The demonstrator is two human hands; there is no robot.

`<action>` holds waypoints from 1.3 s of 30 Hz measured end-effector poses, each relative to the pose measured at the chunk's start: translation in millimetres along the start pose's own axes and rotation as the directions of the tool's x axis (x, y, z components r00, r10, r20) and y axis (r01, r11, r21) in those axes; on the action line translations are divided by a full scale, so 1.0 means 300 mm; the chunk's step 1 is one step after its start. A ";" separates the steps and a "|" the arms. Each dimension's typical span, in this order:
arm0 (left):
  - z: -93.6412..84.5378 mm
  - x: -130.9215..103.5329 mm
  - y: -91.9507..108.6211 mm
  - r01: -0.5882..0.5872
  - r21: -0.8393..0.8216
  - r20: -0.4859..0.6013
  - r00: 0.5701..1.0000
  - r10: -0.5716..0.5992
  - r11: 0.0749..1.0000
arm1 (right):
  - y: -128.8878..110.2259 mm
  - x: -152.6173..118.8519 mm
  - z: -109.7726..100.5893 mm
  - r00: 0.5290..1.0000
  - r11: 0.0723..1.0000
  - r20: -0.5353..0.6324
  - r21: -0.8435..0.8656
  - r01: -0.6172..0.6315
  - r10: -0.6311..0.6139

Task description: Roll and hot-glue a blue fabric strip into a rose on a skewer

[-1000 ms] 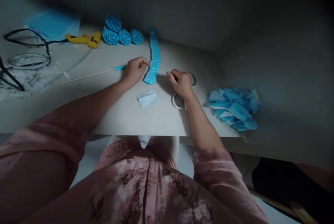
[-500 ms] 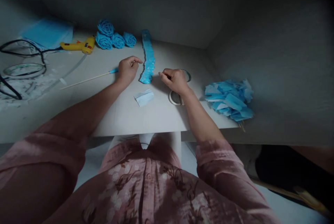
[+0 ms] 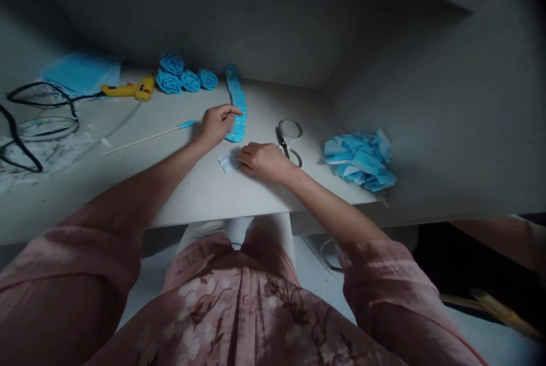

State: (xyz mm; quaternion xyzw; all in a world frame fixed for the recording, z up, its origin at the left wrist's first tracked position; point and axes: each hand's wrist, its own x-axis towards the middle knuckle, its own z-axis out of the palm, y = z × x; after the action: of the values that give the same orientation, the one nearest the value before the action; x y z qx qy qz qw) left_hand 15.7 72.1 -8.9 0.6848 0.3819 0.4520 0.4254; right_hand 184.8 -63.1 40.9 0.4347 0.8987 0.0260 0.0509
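Observation:
My left hand (image 3: 219, 121) is at the lower part of a ruffled blue strip (image 3: 236, 95), its bent fingers closed at the strip's edge and the index finger across it. My right hand (image 3: 264, 161) is low over a small pale blue folded piece (image 3: 227, 162), fingers curled together on its right side, which they partly cover. Left of my left hand lies a thin wooden stick (image 3: 147, 139) with a blue wrapped tip (image 3: 186, 124). Scissors (image 3: 282, 141) rest just beyond my right hand, handles partly hidden, beside a roll of tape (image 3: 290, 128).
Several blue rosettes (image 3: 190, 81) sit at the back, beside a yellow glue gun (image 3: 143, 89) with a black cord. A flat blue stack (image 3: 83, 73) and white scraps (image 3: 55, 147) lie at left. A blue ruffled bunch on sticks (image 3: 360, 158) lies at the right edge.
My right hand has moved left and toward me, onto the small pale blue piece, uncovering the scissors and tape. My left hand has moved onto the ruffled strip. The view has shifted slightly.

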 end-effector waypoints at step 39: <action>-0.118 -0.200 0.110 0.203 -0.214 0.135 0.975 -0.177 0.956 | 0.165 0.125 0.065 0.940 0.005 -0.109 0.994 0.114 0.323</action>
State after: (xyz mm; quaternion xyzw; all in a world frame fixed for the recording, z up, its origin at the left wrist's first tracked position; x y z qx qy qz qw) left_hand -31.2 14.8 12.2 0.6166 0.3673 0.4095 0.5632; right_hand 202.4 -3.0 23.5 0.4002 0.6147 -0.5410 -0.4115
